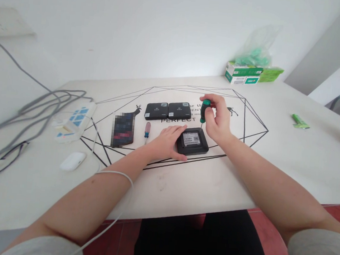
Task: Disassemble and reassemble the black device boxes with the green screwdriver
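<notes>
A flat black electronics box point(196, 148) lies on the table, its white printed label facing up. My left hand point(168, 141) grips the box's left side, fingers along the far edge and thumb at the near edge. In my right hand point(218, 118) is a green-and-black screwdriver point(204, 108), held nearly upright by the handle. Its tip meets the box near the far right corner; any screw there is too small to make out. Behind, two similar black boxes, a left one point(156, 111) and a right one point(179, 110), sit side by side.
A second screwdriver point(147, 130) with a red-and-blue handle lies left of my left hand, beside a pixelated dark item point(123, 129). Further left are a white earbud case point(73, 161), a power strip point(76, 123) and cables. Green-and-white cartons point(243, 72) stand against the wall.
</notes>
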{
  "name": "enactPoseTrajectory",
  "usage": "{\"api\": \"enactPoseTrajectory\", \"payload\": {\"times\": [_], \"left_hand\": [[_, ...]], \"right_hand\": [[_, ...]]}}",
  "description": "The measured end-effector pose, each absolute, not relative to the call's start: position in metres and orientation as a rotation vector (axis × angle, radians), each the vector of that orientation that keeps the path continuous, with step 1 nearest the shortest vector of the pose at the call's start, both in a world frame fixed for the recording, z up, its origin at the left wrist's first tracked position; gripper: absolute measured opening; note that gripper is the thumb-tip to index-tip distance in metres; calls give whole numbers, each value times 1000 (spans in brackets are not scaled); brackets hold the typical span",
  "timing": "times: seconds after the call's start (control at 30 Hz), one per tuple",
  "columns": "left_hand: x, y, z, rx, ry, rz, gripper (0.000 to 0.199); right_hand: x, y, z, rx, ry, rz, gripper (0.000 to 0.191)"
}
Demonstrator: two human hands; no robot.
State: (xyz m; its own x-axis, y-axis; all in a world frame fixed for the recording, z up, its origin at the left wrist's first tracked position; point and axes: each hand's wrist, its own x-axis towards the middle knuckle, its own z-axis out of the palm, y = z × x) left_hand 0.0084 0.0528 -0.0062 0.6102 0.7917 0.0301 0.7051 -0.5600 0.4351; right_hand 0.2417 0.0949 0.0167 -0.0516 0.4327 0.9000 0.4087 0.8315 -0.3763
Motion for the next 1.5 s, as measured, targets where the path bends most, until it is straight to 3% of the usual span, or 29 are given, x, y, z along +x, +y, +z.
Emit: {"api": "enactPoseTrajectory", "payload": {"times": [0.43, 0.63, 0.77, 1.0, 1.5], "left_hand": [[7, 54, -7, 2465, 1192, 320, 129], [7, 55, -8, 2460, 1188, 310, 129], [6, 55, -9, 2462, 1177, 326, 129], [7, 53, -5, 2457, 1196, 307, 127], [8, 52, -3, 2454, 1208, 293, 129]], "right_hand": [[240, 96, 23, -603, -1662, -115, 33], [239, 87, 26, -714, -1656, -66, 17], [235, 86, 24, -797, -1649, -21, 30], [237, 85, 20, -737, -1676, 52, 37], [241, 87, 28, -640, -1706, -136, 32]]}}
